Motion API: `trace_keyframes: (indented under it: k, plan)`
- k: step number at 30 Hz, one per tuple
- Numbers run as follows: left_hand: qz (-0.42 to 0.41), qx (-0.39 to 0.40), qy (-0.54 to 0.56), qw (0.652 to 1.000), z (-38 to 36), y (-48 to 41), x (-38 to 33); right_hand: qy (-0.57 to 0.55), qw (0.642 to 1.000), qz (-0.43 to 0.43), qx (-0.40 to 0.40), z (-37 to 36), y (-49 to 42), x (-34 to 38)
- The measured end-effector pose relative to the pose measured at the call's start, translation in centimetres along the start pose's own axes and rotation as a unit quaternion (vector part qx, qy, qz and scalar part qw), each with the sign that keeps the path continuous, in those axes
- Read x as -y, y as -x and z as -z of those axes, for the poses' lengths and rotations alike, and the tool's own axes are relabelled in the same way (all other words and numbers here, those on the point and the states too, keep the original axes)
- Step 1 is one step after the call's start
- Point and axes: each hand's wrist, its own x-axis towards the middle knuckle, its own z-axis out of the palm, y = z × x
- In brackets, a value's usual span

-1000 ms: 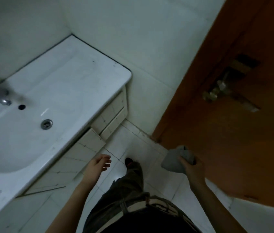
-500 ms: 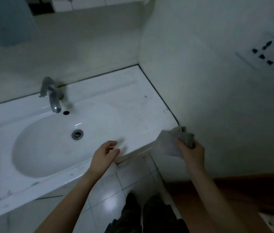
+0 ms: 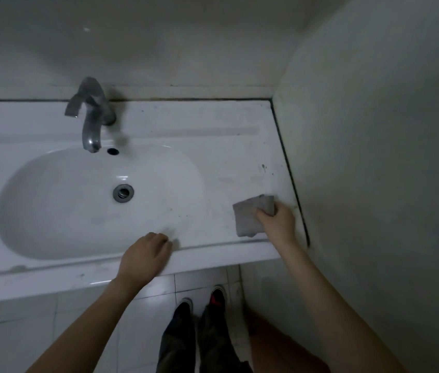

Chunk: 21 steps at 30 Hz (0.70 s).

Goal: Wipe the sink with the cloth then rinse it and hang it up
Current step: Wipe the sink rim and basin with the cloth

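Two hands: right hand (image 3: 276,222) grips one grey cloth (image 3: 250,215) on sink (image 3: 226,146) ledge; left hand (image 3: 144,255) rests loosely curled, empty, on front rim.

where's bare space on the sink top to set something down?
Bare: the back ledge right of the tap up to the wall, and the flat between basin and cloth. The strip left of the basin is also free. Crowded: the front right corner, where the right hand holds the cloth, and the front rim under the left hand.
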Motion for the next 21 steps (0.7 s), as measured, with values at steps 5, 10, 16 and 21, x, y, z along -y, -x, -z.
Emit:
trace_keyframes:
  k: [5,10,16,21]
  plan:
    - [0.002,-0.013,-0.026,1.0,-0.3,-0.2,0.3,0.21,0.949,0.234,-0.005,-1.0,0.2,-1.7]
    - [0.003,-0.045,-0.072,0.996,-1.0,-0.7,0.6,0.376,0.82,0.41,0.138,-2.7,-2.7,-2.9]
    - [-0.001,-0.07,-0.091,0.993,-1.4,-0.9,0.8,0.333,0.85,0.407,-0.035,-7.9,-13.0,1.3]
    - [0.003,-0.067,-0.095,0.993,-1.3,-0.9,0.8,0.284,0.861,0.421,0.018,-10.9,-10.2,3.3]
